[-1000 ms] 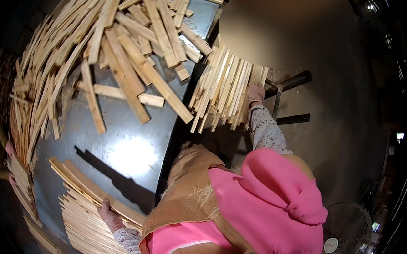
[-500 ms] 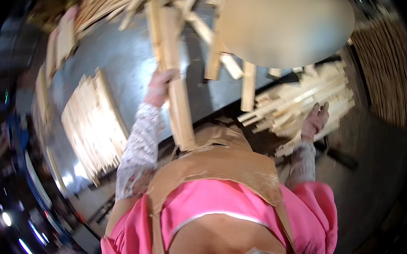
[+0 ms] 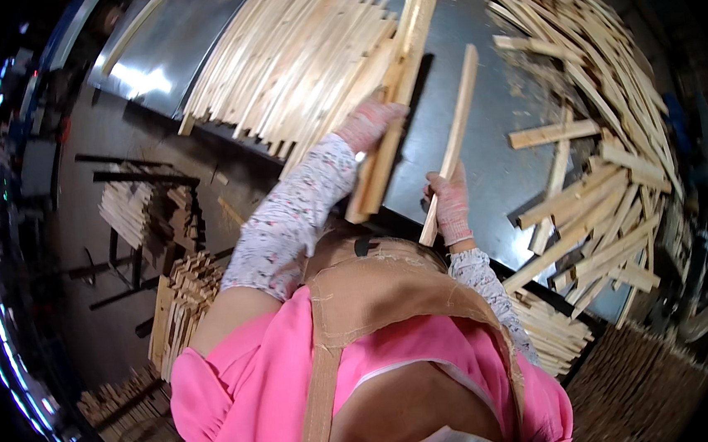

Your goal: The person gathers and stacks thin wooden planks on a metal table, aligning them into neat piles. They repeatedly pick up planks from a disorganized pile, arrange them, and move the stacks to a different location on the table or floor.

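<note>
A: Left hand first. What did it hold?

B: The left hand (image 3: 369, 122), in a pale pink knit glove, had its fingers curled around a bundle of long, pale wooden slats (image 3: 406, 76), at least 2. Bundle slanted, upper end away from the body, lower end close to the brown apron (image 3: 401, 296).

A: And the right?

B: The right hand (image 3: 451, 205), gloved alike, gripped 1 narrow pale wooden slat (image 3: 460, 125), fingers bent around its lower part. Far end pointed away over the grey metal table (image 3: 498, 197). The 2 hands were apart, bundle and slat not touching.

A: Where did the bundle sit?

B: Just beside the right edge of a flat row of pale slats (image 3: 291, 60) laid side by side on the tabletop. Couldn't tell whether they touched.

A: Other wood?

B: Right side of the table: a loose heap of pale boards (image 3: 611, 209), pieces crossing at many angles. Near the right forearm, below the table edge, a stack of light sticks (image 3: 550, 334). To the left, lower than the tabletop, a stack of yellowish wood strips (image 3: 186, 305).
</note>
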Available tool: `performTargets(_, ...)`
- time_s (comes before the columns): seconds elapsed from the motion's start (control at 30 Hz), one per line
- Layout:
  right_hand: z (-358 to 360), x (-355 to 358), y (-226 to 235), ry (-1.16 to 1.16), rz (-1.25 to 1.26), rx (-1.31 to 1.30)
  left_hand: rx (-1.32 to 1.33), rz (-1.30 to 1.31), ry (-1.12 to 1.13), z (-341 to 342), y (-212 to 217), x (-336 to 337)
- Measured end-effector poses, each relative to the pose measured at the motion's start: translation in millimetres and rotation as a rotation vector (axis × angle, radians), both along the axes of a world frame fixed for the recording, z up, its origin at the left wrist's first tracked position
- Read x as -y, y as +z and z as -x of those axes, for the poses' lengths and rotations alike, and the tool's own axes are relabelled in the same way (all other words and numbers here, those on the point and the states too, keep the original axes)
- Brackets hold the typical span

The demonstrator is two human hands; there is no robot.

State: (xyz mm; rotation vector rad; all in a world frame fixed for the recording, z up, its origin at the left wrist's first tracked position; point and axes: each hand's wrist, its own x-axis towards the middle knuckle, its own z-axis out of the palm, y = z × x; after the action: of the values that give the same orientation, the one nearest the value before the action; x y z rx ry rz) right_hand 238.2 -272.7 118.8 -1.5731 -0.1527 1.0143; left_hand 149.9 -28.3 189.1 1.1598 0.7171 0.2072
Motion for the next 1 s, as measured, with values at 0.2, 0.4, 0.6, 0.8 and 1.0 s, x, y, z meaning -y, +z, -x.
performTargets(0.2,14,-145,-38,0.493,0.430,0.723,-0.401,-0.489,0.103,168,-3,-239)
performTargets(0.4,54,-216,-36,0.415,0.705,0.653,-0.640,-0.896,0.026,223,-48,-390)
performTargets(0.6,53,-214,-42,0.404,0.685,0.639,-0.681,-1.458,-0.022,242,-55,-368)
performTargets(0.8,49,-210,-55,0.381,0.640,0.627,-0.601,-1.088,0.076,281,-95,-164)
performTargets(1.0,34,-207,-64,0.327,0.570,0.638,-0.573,-0.417,0.590,237,-129,-116)
